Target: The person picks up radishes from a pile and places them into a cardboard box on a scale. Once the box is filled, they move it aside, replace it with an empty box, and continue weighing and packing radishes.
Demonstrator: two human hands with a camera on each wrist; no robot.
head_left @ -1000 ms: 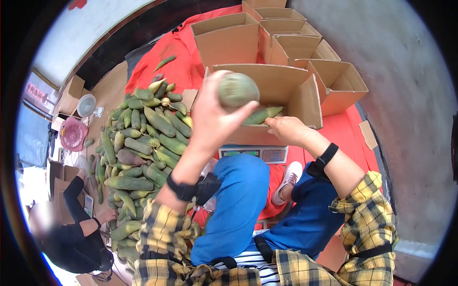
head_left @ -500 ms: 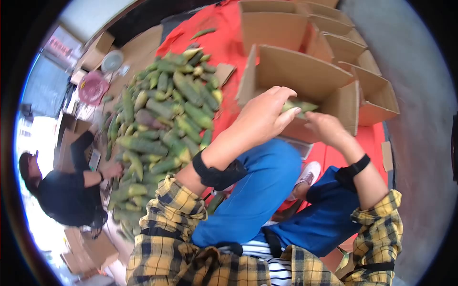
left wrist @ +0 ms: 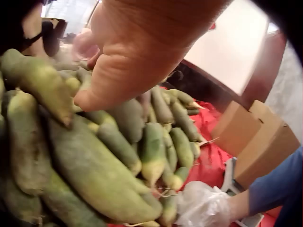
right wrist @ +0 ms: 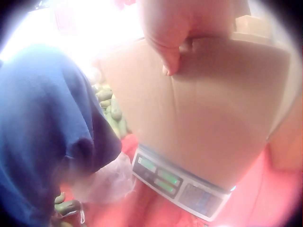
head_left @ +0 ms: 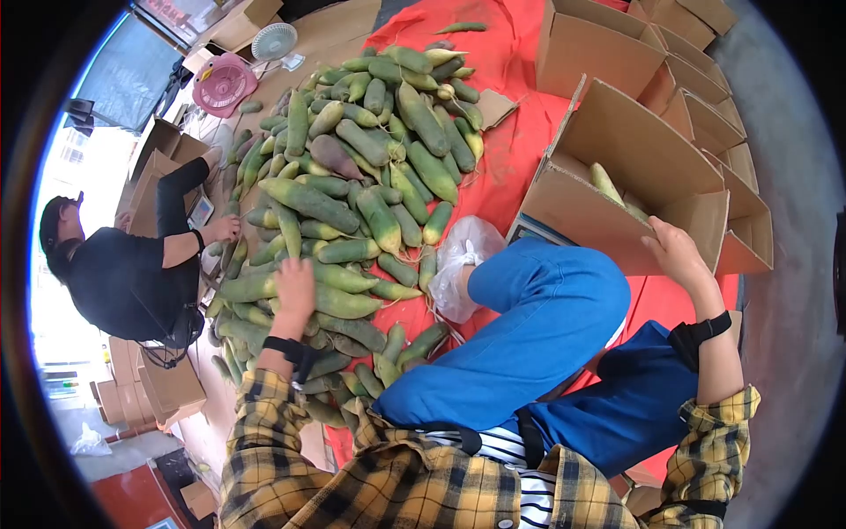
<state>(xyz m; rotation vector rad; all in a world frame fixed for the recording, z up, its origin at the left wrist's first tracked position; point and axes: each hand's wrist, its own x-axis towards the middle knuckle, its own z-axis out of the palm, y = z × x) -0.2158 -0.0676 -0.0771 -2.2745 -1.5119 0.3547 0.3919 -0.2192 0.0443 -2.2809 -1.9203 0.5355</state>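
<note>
My left hand point(head_left: 295, 286) is over the near left part of a big heap of green radishes point(head_left: 330, 207), at the end of a long green radish point(head_left: 251, 286). In the left wrist view, the thumb point(left wrist: 128, 71) points down beside a radish's pale tip point(left wrist: 61, 106); the other fingers are hidden, so I cannot tell whether they grip it. With my right hand point(head_left: 679, 251) I pinch the near rim of an open cardboard box point(head_left: 608, 212), thumb outside on its wall point(right wrist: 203, 109). Inside the box lies a pale green radish point(head_left: 605, 182).
A digital scale point(right wrist: 175, 182) stands under the box. More open cardboard boxes point(head_left: 604, 48) line the right side. Between heap and box, a clear plastic bag point(head_left: 463, 264) covers my foot area on the red cloth point(head_left: 507, 53). Another person point(head_left: 132, 273) reaches into the heap from the left.
My left hand has let go of a radish in the box and swung left to the heap. The right hand stays at the box's rim. My view has turned left.
</note>
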